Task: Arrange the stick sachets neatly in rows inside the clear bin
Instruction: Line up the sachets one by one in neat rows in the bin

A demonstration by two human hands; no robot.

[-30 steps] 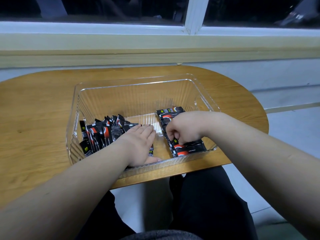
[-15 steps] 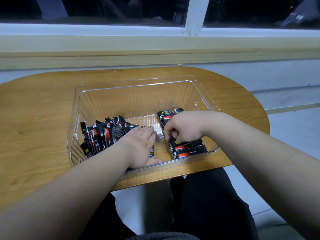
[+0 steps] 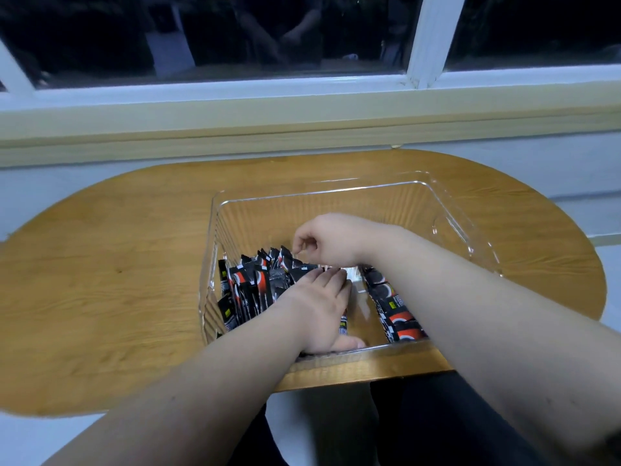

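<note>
Head view: both hands are inside the bin (image 3: pixel 336 210). The left hand (image 3: pixel 316 307) lies flat with straight fingers, resting on leaning sachets (image 3: pixel 255 287) that extend to its left. The right hand (image 3: pixel 327 240), just beyond the left hand, has curled fingers at the sachet tops; a grip cannot be confirmed. A flat row (image 3: pixel 400 317) lies beneath the right forearm. The bin stands on the table (image 3: pixel 117 280).

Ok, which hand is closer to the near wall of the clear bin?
Left. The left hand presses flat on the standing sachets, thumb right by the near wall; the right hand is farther back, pinching at the sachets' far tops.
</note>
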